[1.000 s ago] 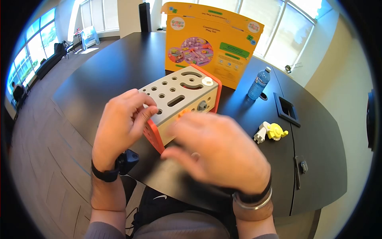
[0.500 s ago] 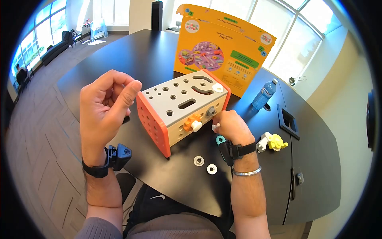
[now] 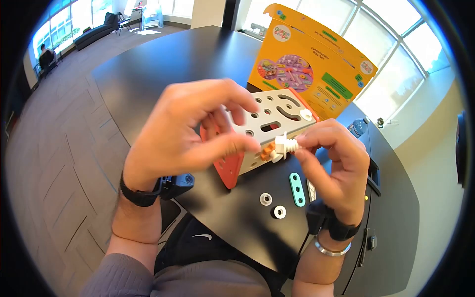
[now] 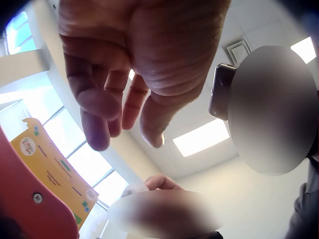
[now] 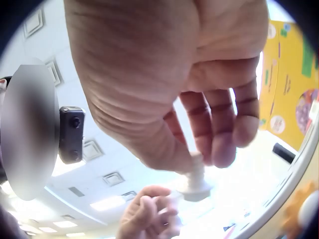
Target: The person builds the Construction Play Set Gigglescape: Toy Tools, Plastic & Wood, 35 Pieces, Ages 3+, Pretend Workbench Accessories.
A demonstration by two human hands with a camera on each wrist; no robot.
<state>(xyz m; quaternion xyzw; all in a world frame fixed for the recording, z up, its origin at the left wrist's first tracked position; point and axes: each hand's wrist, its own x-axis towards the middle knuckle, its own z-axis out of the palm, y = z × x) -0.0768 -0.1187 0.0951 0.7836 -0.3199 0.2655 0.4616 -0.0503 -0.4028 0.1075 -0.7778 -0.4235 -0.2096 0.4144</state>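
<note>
Between thumb and fingertips, my right hand (image 3: 341,166) pinches a white toy bolt (image 3: 286,144), its threaded shank toward that hand. The bolt (image 5: 197,188) also shows below the thumb in the right wrist view. My left hand (image 3: 190,131) is held to the left of the bolt, thumb and loosely bent fingers apart with nothing between them. Behind both hands stands a toy workbench box with a grey perforated top (image 3: 270,126) and red end panels (image 3: 230,170). An orange gear (image 3: 267,150) sits on its front side, partly hidden by the bolt.
Two round nuts, one greyish (image 3: 266,199) and one white (image 3: 279,212), lie on the black table (image 3: 232,222) beside a teal strip with holes (image 3: 297,189). Farther back are the yellow packaging box (image 3: 316,59) and a water bottle (image 3: 358,127).
My right hand has come up from the table beside the workbench, bringing the white bolt in front of it. My left hand has moved right, toward the bolt. The teal strip is now uncovered.
</note>
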